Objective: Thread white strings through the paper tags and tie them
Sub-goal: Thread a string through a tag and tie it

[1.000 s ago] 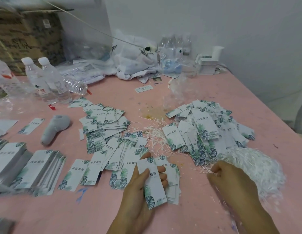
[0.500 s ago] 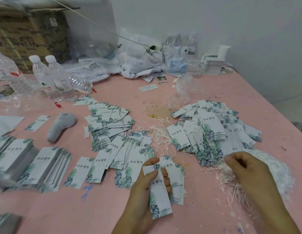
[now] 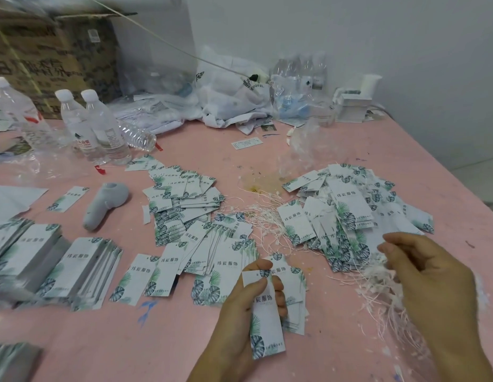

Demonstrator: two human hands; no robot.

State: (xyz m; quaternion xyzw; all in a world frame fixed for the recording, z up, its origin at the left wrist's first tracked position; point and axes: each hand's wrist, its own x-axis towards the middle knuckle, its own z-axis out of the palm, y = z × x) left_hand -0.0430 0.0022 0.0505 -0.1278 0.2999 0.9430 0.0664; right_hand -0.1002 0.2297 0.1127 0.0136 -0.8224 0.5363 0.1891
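Note:
My left hand (image 3: 246, 307) grips one white paper tag (image 3: 266, 323) with a green leaf print, thumb near its top end, above the pink table (image 3: 184, 348). My right hand (image 3: 430, 285) is raised over a tangled bundle of white strings (image 3: 377, 282) at the right, its fingers curled and pinching strands that trail down from it. A heap of tags with strings (image 3: 347, 210) lies beyond the right hand. Loose tags (image 3: 190, 210) are spread across the middle, and a small stack (image 3: 292, 277) lies under my left hand.
Stacks of tags (image 3: 83, 268) lie at the left. A grey handheld device (image 3: 103, 205) sits beside them. Water bottles (image 3: 99, 128) stand at the back left, with plastic bags (image 3: 231, 97) and a cardboard box (image 3: 47, 59) behind. The table's right edge (image 3: 460, 172) runs diagonally.
My right hand has lifted up and left off the string bundle, drawing strands with it. My left hand with the tag stays in roughly the same place.

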